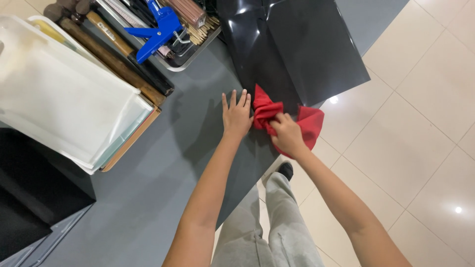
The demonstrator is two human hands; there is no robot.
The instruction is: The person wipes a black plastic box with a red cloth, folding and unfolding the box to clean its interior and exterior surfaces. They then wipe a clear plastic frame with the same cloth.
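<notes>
Right hand [287, 133] grips the red cloth [267, 111]; left hand [236, 116] lies spread flat beside it

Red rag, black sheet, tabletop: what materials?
Red rag: soft matte woven cloth, judging by bunched folds under the right hand. Black sheet: glossy thin plastic film or vinyl, likely; sharp highlights, slight buckling. Tabletop: smooth grey satin surface, maybe laminate; left hand lies flat on it.

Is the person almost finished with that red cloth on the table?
Hard to tell. Done: a black sheet lies spread over the grey table, hanging past its edge. In hand: the right hand grips the bunched red cloth at the sheet's near edge, while the left hand presses flat on the table. Left: most of the sheet shows no cloth on it.
</notes>
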